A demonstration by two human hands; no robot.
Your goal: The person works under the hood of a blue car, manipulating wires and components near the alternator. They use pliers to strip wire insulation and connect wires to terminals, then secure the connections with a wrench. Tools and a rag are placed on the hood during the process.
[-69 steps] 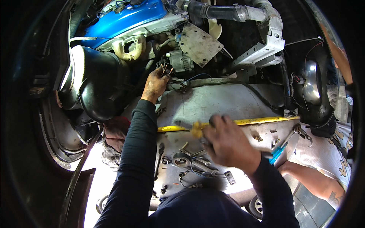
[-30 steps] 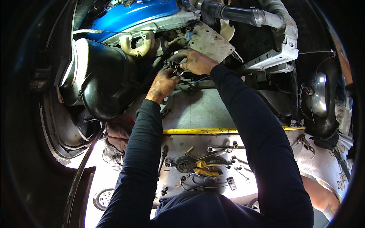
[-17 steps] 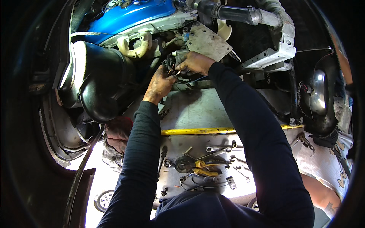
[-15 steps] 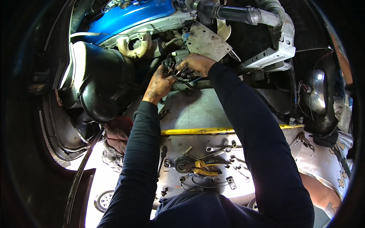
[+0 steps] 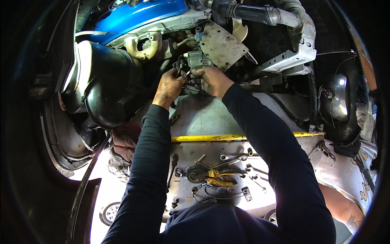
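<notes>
Hands and wires at an engine, seen from above; clock directions are read on the view, 12 pointing away from the wearer. The engine [image 5: 142, 20], blue-covered, fills the 11 o'clock side. A grey panel [image 5: 223, 116], edged by a yellow strip [image 5: 227, 138], spans the middle below the hands. The black drum [image 5: 107, 83] stands at 9 o'clock from them, and the pale plate [image 5: 223, 45] leans at 2 o'clock. The ribbed alternator [image 5: 198, 59] sits just beyond both hands, at 1 o'clock from the point where they meet. The right hand [image 5: 212, 80] comes in from 4 o'clock, its fingers bent and its thumb and forefinger aimed toward 9; whether this grip has closed on anything cannot be told. The left hand [image 5: 168, 87], from 7 o'clock, is the nearer to the work: its grip is narrow, thumb against fingers, around the wires. Yellow-handled pliers [image 5: 221, 179] lie well apart, between 5 and 6 o'clock. Smallest are the wires [image 5: 178, 72], whose bare copper ends project above the left thumb and forefinger at about 1 o'clock, long axis running roughly 7 to 1; a paler tip [image 5: 188, 73] lies just beside the right fingertips, at 9 o'clock from them.
</notes>
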